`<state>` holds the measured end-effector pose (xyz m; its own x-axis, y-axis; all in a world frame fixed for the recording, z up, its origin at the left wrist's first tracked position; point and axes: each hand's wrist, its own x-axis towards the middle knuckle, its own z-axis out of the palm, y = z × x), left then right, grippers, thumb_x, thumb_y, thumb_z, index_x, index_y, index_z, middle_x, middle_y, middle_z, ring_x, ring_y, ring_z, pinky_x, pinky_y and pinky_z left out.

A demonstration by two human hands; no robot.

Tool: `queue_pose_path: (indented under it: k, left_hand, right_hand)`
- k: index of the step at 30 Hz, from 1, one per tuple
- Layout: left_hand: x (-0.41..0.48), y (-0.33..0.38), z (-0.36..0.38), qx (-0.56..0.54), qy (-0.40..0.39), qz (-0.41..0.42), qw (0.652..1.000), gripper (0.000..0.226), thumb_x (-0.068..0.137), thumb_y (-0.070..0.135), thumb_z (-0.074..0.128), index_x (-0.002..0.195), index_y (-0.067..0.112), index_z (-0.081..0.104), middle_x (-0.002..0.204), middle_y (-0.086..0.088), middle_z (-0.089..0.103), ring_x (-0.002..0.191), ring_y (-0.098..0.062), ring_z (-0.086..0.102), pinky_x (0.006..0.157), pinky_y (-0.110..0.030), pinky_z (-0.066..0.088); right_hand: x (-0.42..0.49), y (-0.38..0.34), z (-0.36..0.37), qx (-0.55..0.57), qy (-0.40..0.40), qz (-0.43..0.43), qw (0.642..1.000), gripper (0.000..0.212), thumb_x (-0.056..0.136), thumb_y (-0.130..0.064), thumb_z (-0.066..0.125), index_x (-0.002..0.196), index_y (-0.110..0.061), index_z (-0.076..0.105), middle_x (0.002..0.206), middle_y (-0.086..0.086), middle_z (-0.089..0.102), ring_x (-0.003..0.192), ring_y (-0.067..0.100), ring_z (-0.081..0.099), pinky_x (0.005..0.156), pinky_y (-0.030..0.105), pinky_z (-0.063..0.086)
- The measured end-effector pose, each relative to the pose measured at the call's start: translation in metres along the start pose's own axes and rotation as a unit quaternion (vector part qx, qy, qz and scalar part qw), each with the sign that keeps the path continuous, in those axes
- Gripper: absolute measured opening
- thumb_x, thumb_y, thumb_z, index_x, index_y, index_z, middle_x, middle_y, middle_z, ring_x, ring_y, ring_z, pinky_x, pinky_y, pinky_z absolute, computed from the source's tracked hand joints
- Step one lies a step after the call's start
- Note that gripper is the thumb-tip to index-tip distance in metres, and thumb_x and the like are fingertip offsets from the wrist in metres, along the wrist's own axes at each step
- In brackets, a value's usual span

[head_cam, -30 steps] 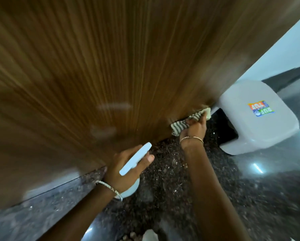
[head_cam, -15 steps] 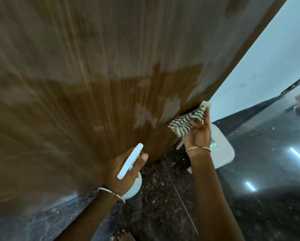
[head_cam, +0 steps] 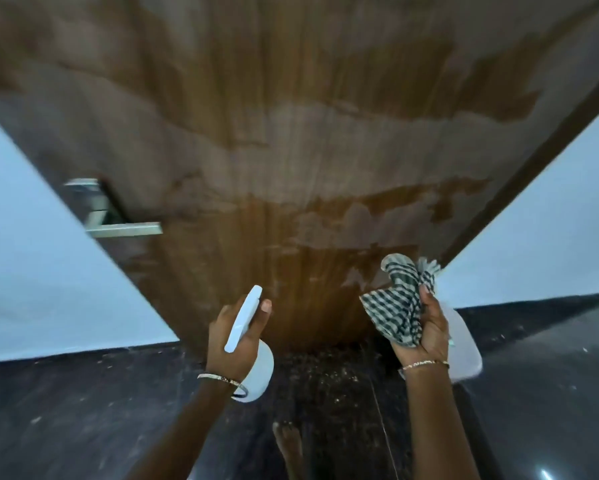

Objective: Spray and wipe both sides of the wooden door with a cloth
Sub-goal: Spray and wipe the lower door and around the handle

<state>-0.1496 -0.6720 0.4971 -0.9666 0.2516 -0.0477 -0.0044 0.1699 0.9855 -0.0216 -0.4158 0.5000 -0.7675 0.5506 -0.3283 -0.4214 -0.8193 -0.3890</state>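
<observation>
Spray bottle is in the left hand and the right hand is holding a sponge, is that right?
Not quite. The head view shows the right hand gripping a bunched checked cloth, not a sponge. The spray bottle is indeed in the left hand.

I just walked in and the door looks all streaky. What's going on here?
A person is cleaning the wooden door. Their left hand holds a white spray bottle, and their right hand grips a bunched checked cloth near the door's lower right. Whether the cloth touches the wood is unclear. The door face shows patchy darker and hazy areas.
</observation>
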Motion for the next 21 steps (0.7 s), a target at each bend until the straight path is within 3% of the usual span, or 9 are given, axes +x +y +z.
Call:
queue_pose_path:
  k: [2, 4, 7, 9, 10, 12, 14, 18, 21]
  left_hand:
    - [-0.010, 0.016, -0.033, -0.016, 0.044, 0.009, 0.999, 0.029, 0.081, 0.041, 0.070, 0.106, 0.027, 0.068, 0.092, 0.014, 0.071, 0.086, -0.006, 0.069, 0.069, -0.007, 0.049]
    - [-0.017, 0.025, -0.067, -0.015, 0.100, 0.024, 0.995, 0.021, 0.085, 0.034, 0.072, 0.105, 0.026, 0.070, 0.088, 0.015, 0.070, 0.082, 0.005, 0.068, 0.066, -0.005, 0.048]
    - [-0.019, 0.030, -0.108, 0.014, 0.167, 0.037, 0.985, 0.007, 0.091, 0.026, 0.071, 0.089, 0.019, 0.074, 0.069, 0.006, 0.066, 0.067, -0.001, 0.065, 0.057, -0.010, 0.046]
    - [-0.014, 0.026, -0.132, 0.054, 0.200, 0.048, 0.977, 0.021, 0.092, 0.031, 0.070, 0.076, 0.018, 0.071, 0.063, -0.002, 0.065, 0.061, -0.013, 0.063, 0.055, -0.019, 0.047]
    - [-0.009, 0.024, -0.142, 0.069, 0.211, 0.048, 0.974, 0.025, 0.093, 0.033, 0.069, 0.075, 0.015, 0.071, 0.064, -0.004, 0.067, 0.060, -0.014, 0.064, 0.055, -0.016, 0.047]
    - [0.002, 0.022, -0.157, 0.088, 0.223, 0.042, 0.970, 0.030, 0.094, 0.036, 0.066, 0.073, 0.015, 0.071, 0.065, -0.003, 0.070, 0.060, -0.014, 0.067, 0.057, -0.016, 0.050]
    - [0.015, 0.020, -0.167, 0.123, 0.232, 0.029, 0.964, 0.035, 0.095, 0.039, 0.065, 0.066, 0.019, 0.066, 0.060, -0.003, 0.068, 0.058, -0.019, 0.068, 0.059, -0.031, 0.056]
    - [0.036, 0.011, -0.179, 0.154, 0.235, 0.019, 0.960, 0.030, 0.096, 0.037, 0.064, 0.069, 0.023, 0.065, 0.062, 0.000, 0.068, 0.055, -0.019, 0.068, 0.059, -0.040, 0.060]
    - [0.045, 0.010, -0.186, 0.122, 0.219, 0.030, 0.968, 0.026, 0.095, 0.041, 0.063, 0.080, 0.021, 0.069, 0.067, 0.002, 0.070, 0.057, -0.018, 0.069, 0.056, -0.037, 0.061]
  right_hand:
    - [-0.006, 0.018, 0.022, 0.031, -0.026, 0.032, 0.999, 0.045, 0.102, -0.025, 0.049, 0.146, -0.018, 0.059, 0.155, 0.014, 0.048, 0.140, 0.037, 0.049, 0.098, 0.073, 0.047]
    - [-0.011, 0.046, 0.052, 0.019, -0.057, 0.061, 0.996, 0.042, 0.101, -0.024, 0.057, 0.142, -0.022, 0.062, 0.159, 0.011, 0.041, 0.144, 0.034, 0.042, 0.112, 0.072, 0.033]
    - [-0.018, 0.084, 0.095, -0.068, -0.062, 0.071, 0.993, 0.051, 0.073, -0.024, 0.080, 0.124, -0.020, 0.077, 0.146, 0.012, 0.060, 0.128, 0.033, 0.062, 0.102, 0.065, 0.045]
    - [-0.022, 0.111, 0.123, -0.090, -0.056, 0.098, 0.990, 0.055, 0.084, -0.025, 0.070, 0.139, -0.019, 0.066, 0.144, 0.011, 0.062, 0.124, 0.031, 0.065, 0.096, 0.062, 0.053]
    - [-0.021, 0.122, 0.133, -0.110, -0.045, 0.105, 0.987, 0.053, 0.091, -0.025, 0.064, 0.144, -0.017, 0.060, 0.142, 0.011, 0.063, 0.122, 0.031, 0.067, 0.093, 0.059, 0.056]
    - [-0.020, 0.139, 0.151, -0.147, -0.041, 0.116, 0.981, 0.045, 0.097, -0.023, 0.058, 0.141, -0.015, 0.062, 0.134, 0.012, 0.068, 0.113, 0.030, 0.071, 0.088, 0.054, 0.060]
    - [-0.018, 0.155, 0.166, -0.196, -0.058, 0.111, 0.973, 0.044, 0.092, -0.020, 0.063, 0.135, -0.013, 0.065, 0.129, 0.014, 0.070, 0.109, 0.031, 0.072, 0.088, 0.053, 0.061]
    - [-0.003, 0.188, 0.195, -0.308, -0.056, -0.035, 0.949, 0.045, 0.092, -0.008, 0.068, 0.136, -0.013, 0.063, 0.126, 0.015, 0.071, 0.111, 0.037, 0.069, 0.090, 0.052, 0.058]
    - [-0.001, 0.217, 0.219, -0.414, -0.070, -0.182, 0.889, 0.053, 0.089, -0.017, 0.073, 0.139, -0.024, 0.056, 0.122, 0.002, 0.073, 0.107, 0.025, 0.072, 0.090, 0.046, 0.058]
